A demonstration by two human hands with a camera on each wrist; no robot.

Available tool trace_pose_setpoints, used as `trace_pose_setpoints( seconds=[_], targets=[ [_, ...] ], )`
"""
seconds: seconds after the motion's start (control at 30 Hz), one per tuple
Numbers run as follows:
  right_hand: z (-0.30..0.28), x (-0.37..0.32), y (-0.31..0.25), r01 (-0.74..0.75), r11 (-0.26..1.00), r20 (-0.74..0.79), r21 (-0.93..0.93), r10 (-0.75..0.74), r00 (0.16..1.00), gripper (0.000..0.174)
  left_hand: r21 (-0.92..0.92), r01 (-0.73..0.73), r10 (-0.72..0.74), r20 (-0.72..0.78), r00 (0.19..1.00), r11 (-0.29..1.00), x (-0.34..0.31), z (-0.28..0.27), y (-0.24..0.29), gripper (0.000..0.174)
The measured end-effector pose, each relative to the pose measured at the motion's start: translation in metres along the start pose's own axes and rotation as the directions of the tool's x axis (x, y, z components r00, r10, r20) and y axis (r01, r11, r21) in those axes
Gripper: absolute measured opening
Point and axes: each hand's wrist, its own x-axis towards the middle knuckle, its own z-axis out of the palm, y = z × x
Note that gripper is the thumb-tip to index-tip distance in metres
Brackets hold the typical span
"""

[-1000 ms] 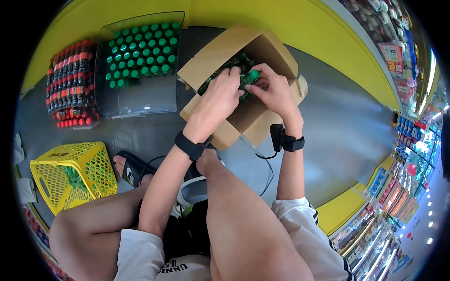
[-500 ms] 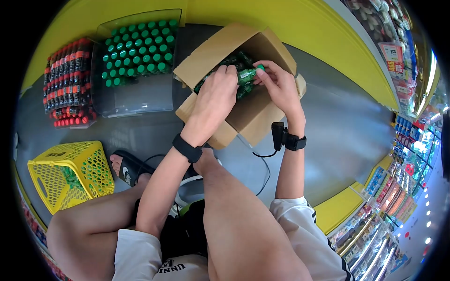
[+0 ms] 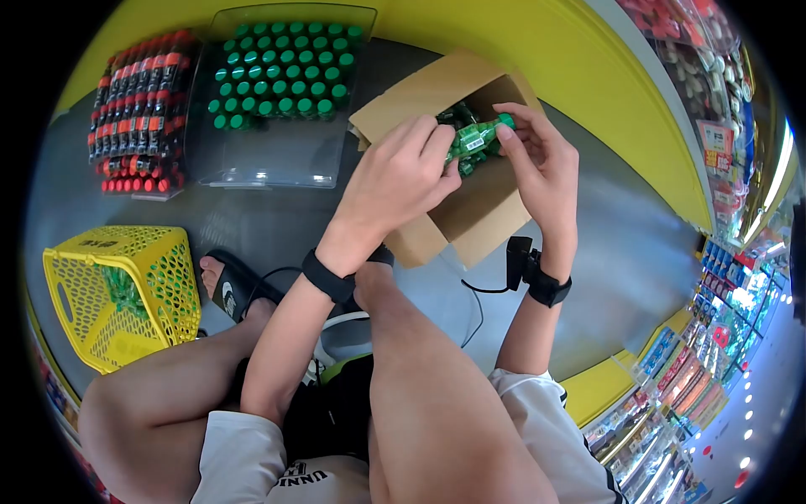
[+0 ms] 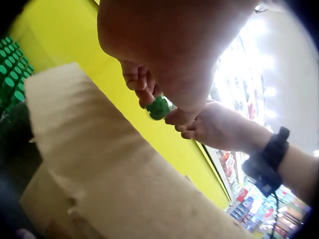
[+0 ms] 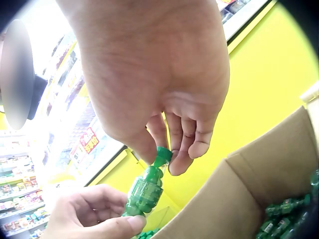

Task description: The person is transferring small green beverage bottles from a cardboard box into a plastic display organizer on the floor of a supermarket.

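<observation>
A small green bottle [image 3: 474, 141] with a green cap is held tilted over an open cardboard box [image 3: 428, 94]. My left hand [image 3: 399, 176] pinches its base between thumb and fingers. At the other end, my right hand [image 3: 546, 168] has thumb and fingertips on the cap and neck, as the right wrist view shows. Through the bottle's clear wall, green lumps are visible. More small green bottles [image 5: 284, 216] lie loose inside the box, partly covered by my hands in the head view. In the left wrist view the bottle's round green end [image 4: 158, 107] peeks out between the fingers.
Left of the box stands a clear plastic tray [image 3: 269, 164] with rows of green-capped bottles [image 3: 285, 71]. Beyond it are stacked dark bottles with red caps [image 3: 138, 113]. A yellow basket [image 3: 155, 239] holding green bottles sits near my sandalled foot [image 3: 227, 290]. Store shelves line the right.
The green bottle has come up out of the box and nearer to me, with both hands on it. The right hand has turned more upright at the cap.
</observation>
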Motion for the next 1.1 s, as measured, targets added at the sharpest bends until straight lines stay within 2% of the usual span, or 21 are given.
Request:
trace_pose_setpoints(
  seconds=[0.17,0.23,0.3,0.33,0.4,0.43,0.5,0.53,0.6,0.7,0.77,0.8,0.87,0.9,0.93,0.97,1.1],
  targets=[
    [0.030,0.019,-0.042,0.180,0.982,0.020,-0.064,-0.179,0.984,0.022,0.055,-0.035,0.041,-0.104,0.994,0.998,-0.004,-0.024,-0.042,0.033],
    [0.056,0.027,-0.070,0.320,0.932,0.163,-0.171,-0.294,0.942,0.026,0.096,-0.080,0.096,-0.175,0.980,0.992,-0.006,-0.048,-0.071,0.032],
    [0.069,0.019,-0.074,0.313,0.940,0.158,-0.135,-0.291,0.943,0.022,0.098,-0.037,0.053,-0.168,0.984,0.994,-0.021,-0.057,-0.067,0.032],
    [0.085,0.031,-0.082,0.363,0.921,0.173,-0.142,-0.338,0.925,0.022,0.108,-0.035,0.056,-0.196,0.979,0.994,-0.016,-0.061,-0.089,0.033],
    [0.106,0.024,-0.092,0.355,0.929,0.254,-0.109,-0.319,0.913,0.021,0.105,0.070,-0.055,-0.134,0.989,0.992,-0.035,-0.078,-0.098,0.033],
    [0.130,0.036,-0.091,0.450,0.885,0.252,-0.120,-0.411,0.876,0.020,0.110,0.053,-0.033,-0.171,0.985,0.992,-0.032,-0.080,-0.116,0.033],
    [0.143,0.027,-0.097,0.410,0.905,0.308,-0.113,-0.361,0.880,0.018,0.110,0.156,-0.144,-0.109,0.984,0.982,-0.053,-0.094,-0.122,0.033],
    [0.154,0.038,-0.098,0.445,0.886,0.306,-0.128,-0.391,0.868,0.018,0.073,0.197,-0.187,-0.129,0.974,0.978,-0.051,-0.095,-0.140,0.032],
    [0.176,0.029,-0.101,0.382,0.907,0.372,-0.178,-0.297,0.880,0.019,0.106,0.247,-0.239,-0.084,0.967,0.963,-0.072,-0.110,-0.144,0.031],
    [0.210,0.035,-0.092,0.388,0.907,0.364,-0.166,-0.309,0.879,0.019,0.163,0.238,-0.224,-0.102,0.969,0.957,-0.078,-0.115,-0.150,0.028],
    [0.229,0.042,-0.088,0.399,0.897,0.376,-0.191,-0.308,0.874,0.020,0.147,0.379,-0.379,-0.031,0.925,0.914,-0.079,-0.119,-0.155,0.030],
    [0.234,0.042,-0.085,0.424,0.880,0.349,-0.212,-0.337,0.875,0.020,0.147,0.383,-0.382,-0.033,0.923,0.912,-0.079,-0.119,-0.156,0.030],
    [0.246,0.045,-0.081,0.457,0.858,0.320,-0.233,-0.376,0.869,0.020,0.064,0.576,-0.576,-0.021,0.817,0.815,-0.076,-0.117,-0.160,0.031],
    [0.252,0.046,-0.080,0.425,0.861,0.337,-0.281,-0.326,0.883,0.023,0.063,0.578,-0.577,-0.028,0.816,0.814,-0.077,-0.116,-0.165,0.031],
    [0.255,0.048,-0.079,0.393,0.856,0.349,-0.335,-0.275,0.896,0.027,0.146,0.566,-0.572,-0.004,0.820,0.811,-0.079,-0.112,-0.173,0.030],
    [0.257,0.048,-0.078,0.395,0.855,0.348,-0.336,-0.277,0.896,0.027,0.233,0.548,-0.569,0.025,0.822,0.803,-0.082,-0.110,-0.178,0.030],
    [0.272,0.049,-0.067,0.433,0.841,0.373,-0.325,-0.307,0.876,0.019,0.267,0.602,-0.634,0.044,0.772,0.752,-0.089,-0.106,-0.187,0.027]
  ],
)
